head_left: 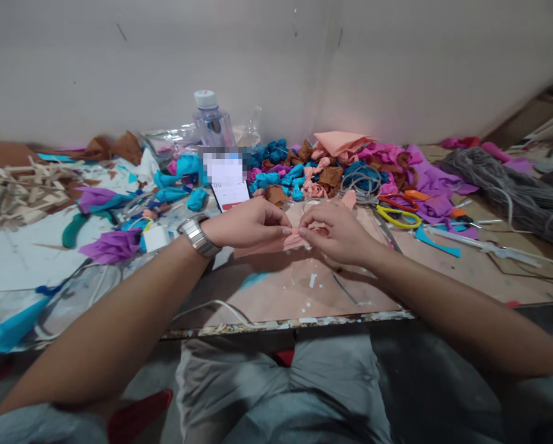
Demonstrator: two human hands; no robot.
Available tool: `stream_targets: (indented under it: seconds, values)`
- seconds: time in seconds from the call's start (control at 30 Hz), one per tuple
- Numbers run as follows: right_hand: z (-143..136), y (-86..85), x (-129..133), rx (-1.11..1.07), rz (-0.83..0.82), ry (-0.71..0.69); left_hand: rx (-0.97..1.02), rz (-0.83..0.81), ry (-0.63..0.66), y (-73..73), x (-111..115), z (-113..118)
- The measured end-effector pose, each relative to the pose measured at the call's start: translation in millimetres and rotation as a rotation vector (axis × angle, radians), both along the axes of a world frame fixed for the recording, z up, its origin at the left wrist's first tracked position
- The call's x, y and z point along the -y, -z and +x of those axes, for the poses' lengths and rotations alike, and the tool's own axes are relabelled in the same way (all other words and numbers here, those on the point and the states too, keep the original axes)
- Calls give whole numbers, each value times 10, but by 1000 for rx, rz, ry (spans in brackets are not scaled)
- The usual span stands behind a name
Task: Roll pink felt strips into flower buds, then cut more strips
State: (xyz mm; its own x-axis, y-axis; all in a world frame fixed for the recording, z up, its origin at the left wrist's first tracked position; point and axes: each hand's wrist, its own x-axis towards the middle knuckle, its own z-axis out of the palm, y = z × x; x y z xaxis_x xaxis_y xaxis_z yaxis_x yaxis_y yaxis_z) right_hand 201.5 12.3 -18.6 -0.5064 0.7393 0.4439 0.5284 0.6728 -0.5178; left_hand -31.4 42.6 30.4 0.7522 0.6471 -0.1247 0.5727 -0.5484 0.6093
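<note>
My left hand (258,223), with a metal watch (200,235) at its wrist, pinches the edge of a peach crepe paper piece (291,239) between thumb and fingers. Close against it, my right hand (334,231) pinches the same paper, so the two thumbs almost meet. Part of the paper spreads flat under my left hand; the rest is hidden behind the fingers. Just beyond my left hand a phone (230,192) leans with its screen lit. Yellow-handled scissors (399,217) lie to the right of my right hand.
Crumpled paper pieces (294,176) in several colours heap along the wall. A plastic bottle (213,126) stands behind the phone. Green-handled pliers (75,229), wooden sticks (40,185) and a white charger (156,237) lie left. A grey cord bundle (512,185) and a glue gun-like white stick (489,246) lie right.
</note>
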Motion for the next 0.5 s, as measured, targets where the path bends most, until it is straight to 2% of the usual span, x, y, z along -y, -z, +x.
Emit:
stream_targets:
  seconds: [0.2,0.43,0.5]
  values:
    - [-18,3,29,19,4,-3,-49,20,5,-9,13,13]
    - [-9,-35,9,-56,-34,70,-102,135,-103,-23,-21,-33]
    - [-13,-42,9,-61,-39,71,-91,136,-87,-18,-14,-34]
